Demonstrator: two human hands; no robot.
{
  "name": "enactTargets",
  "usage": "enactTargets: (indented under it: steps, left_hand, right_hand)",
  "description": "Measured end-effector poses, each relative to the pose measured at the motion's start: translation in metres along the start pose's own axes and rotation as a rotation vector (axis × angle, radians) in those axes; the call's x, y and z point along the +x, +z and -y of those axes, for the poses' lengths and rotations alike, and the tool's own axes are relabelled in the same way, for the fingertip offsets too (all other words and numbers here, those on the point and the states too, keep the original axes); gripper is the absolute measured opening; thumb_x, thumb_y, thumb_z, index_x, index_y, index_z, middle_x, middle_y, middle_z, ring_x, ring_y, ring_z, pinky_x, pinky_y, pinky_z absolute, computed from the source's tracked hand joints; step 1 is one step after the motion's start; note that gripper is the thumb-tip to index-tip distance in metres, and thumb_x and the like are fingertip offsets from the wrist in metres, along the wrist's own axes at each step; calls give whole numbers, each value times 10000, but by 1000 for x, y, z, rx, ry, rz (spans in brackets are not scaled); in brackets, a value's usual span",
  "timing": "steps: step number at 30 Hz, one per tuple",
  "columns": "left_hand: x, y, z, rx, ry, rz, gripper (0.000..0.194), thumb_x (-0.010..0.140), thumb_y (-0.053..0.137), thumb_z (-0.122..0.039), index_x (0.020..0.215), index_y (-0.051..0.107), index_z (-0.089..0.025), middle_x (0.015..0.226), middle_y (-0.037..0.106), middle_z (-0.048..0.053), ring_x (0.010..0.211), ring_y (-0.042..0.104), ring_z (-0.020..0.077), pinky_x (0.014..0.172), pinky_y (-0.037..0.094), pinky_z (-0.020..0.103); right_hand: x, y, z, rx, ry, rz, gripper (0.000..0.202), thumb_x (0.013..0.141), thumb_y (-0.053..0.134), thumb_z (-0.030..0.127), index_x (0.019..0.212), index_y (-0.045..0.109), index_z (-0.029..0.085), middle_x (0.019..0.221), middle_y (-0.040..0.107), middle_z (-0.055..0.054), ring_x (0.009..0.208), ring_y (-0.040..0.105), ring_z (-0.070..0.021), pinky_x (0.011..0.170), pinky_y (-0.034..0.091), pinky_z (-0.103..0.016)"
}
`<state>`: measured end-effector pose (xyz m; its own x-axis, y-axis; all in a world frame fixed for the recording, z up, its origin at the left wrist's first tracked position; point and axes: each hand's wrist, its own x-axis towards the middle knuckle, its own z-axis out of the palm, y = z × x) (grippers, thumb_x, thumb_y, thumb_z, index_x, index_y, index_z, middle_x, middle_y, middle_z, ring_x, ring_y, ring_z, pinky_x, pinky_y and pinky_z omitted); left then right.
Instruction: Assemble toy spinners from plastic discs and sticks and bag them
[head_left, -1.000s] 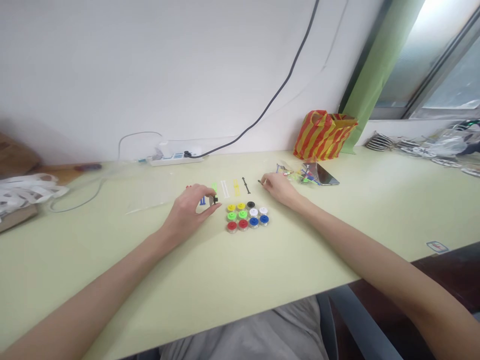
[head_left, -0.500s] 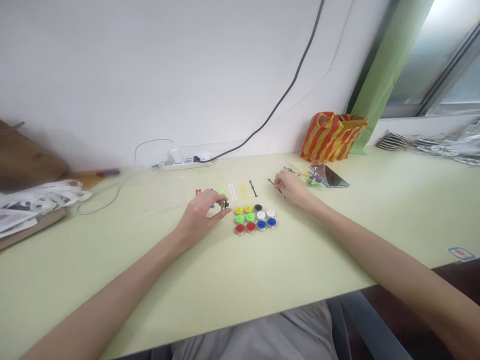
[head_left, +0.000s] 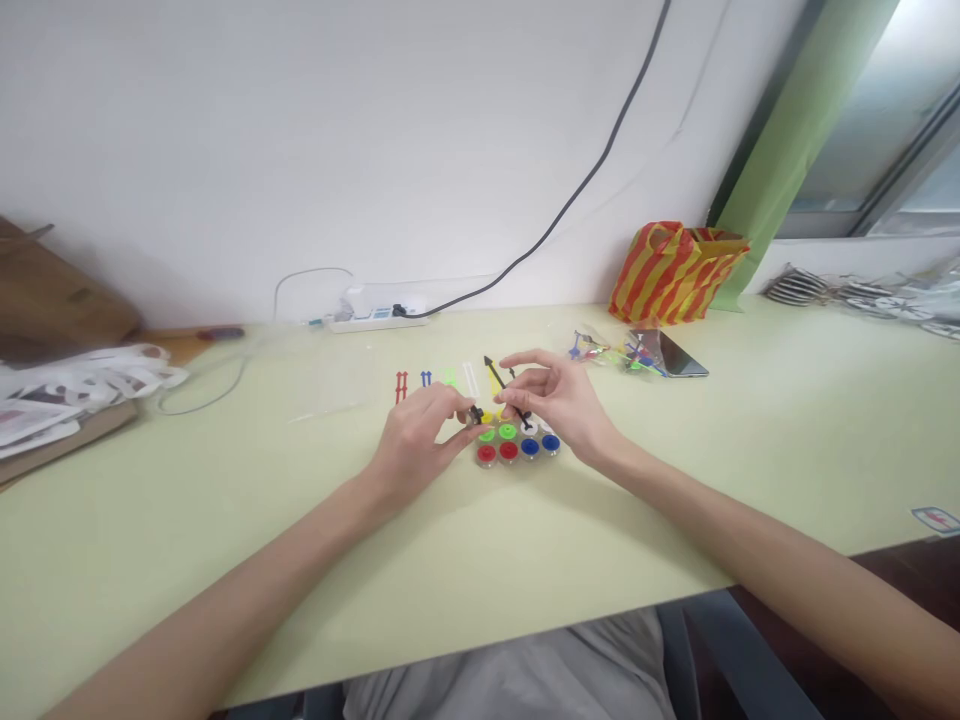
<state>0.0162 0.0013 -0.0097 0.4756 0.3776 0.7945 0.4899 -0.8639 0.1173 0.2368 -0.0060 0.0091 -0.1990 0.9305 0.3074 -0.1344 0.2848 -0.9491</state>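
Observation:
My left hand (head_left: 421, 432) pinches a small black-topped round piece (head_left: 475, 414), turned on its edge, between thumb and fingertips. Just right of it, my right hand (head_left: 561, 405) grips a slim black arrow-shaped stick (head_left: 493, 371), which slants with its pointed end up and left. Beneath the hands stand rows of small clear round pieces with coloured tops: red (head_left: 487, 454), blue (head_left: 551, 443), green (head_left: 508, 431), plus white and yellow ones partly covered by my fingers. Behind them lie pairs of arrow sticks in red (head_left: 402, 386), blue (head_left: 426, 379) and white (head_left: 470, 378).
Clear bags of coloured sticks (head_left: 600, 350) lie by a phone (head_left: 679, 355), with a striped bag (head_left: 671, 272) behind. A power strip (head_left: 379, 320) with a black cable (head_left: 559, 210) sits along the wall. White strappy material (head_left: 82, 385) lies at left.
My right hand has picked the black arrow stick off the table at the right and brought it left, close to my left hand. My left hand has shifted slightly right, still holding its piece.

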Motion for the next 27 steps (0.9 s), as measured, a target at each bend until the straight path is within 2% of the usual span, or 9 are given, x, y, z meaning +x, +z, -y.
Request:
enactTargets:
  steps: [3, 6, 9, 12, 15, 19, 23, 27]
  left_hand:
    - [0, 2, -7, 20, 17, -16, 180, 942, 713, -351, 999, 611, -214, 771, 681, 5, 697, 649, 170, 669, 518, 304]
    - [0, 4, -12, 32, 40, -40, 147, 953, 701, -299, 1030, 609, -213, 773, 705, 2, 681, 661, 165, 661, 518, 296]
    - [-1, 6, -14, 20, 34, -61, 118, 969, 677, -285, 1040, 612, -216, 764, 717, -1, 670, 669, 162, 652, 518, 291]
    - [-2, 6, -14, -8, -5, -73, 118, 979, 662, -323, 1024, 626, -221, 774, 732, 2, 667, 673, 162, 641, 519, 292]
    - [-2, 6, -15, -32, -32, -71, 121, 976, 665, -336, 997, 632, -222, 778, 743, 2, 664, 674, 160, 638, 519, 290]
    - [1, 4, -21, -76, -66, -72, 138, 974, 674, -341, 951, 607, -223, 773, 737, -11, 642, 656, 138, 631, 512, 275]
    - [4, 1, -27, -136, -104, -51, 146, 976, 673, -332, 918, 594, -224, 752, 717, -24, 642, 651, 127, 629, 519, 263]
    - [4, -2, -36, -232, -113, -46, 131, 977, 676, -323, 959, 589, -226, 738, 719, -31, 618, 649, 116, 644, 542, 262]
  right_hand:
    - [-7, 8, 0, 56, 84, 13, 425, 649, 930, 412, 933, 736, 162, 739, 736, -30, 617, 674, -156, 595, 554, -289]
    - [-9, 9, -2, 129, 144, 33, 385, 607, 958, 420, 788, 731, 167, 694, 713, -16, 589, 645, -138, 561, 529, -269]
    - [-9, 8, -5, 204, 156, 110, 378, 632, 948, 445, 751, 717, 170, 677, 710, -16, 569, 633, -133, 542, 513, -263]
    - [-8, 8, -6, 244, 197, 182, 394, 667, 924, 484, 776, 709, 173, 691, 712, -21, 572, 641, -143, 528, 512, -267]
    - [-8, 8, -7, 261, 209, 205, 417, 675, 919, 493, 839, 694, 183, 696, 704, -12, 591, 640, -144, 530, 511, -260]
    - [-9, 8, -8, 244, 198, 245, 421, 700, 904, 504, 831, 659, 189, 685, 669, 0, 572, 599, -125, 520, 467, -243]
    - [-10, 6, -8, 206, 149, 305, 407, 759, 867, 507, 861, 626, 195, 697, 639, 12, 567, 579, -114, 540, 454, -244]
    - [-10, 5, -6, 190, 70, 330, 411, 758, 879, 475, 924, 614, 208, 777, 641, 12, 616, 617, -127, 562, 488, -256]
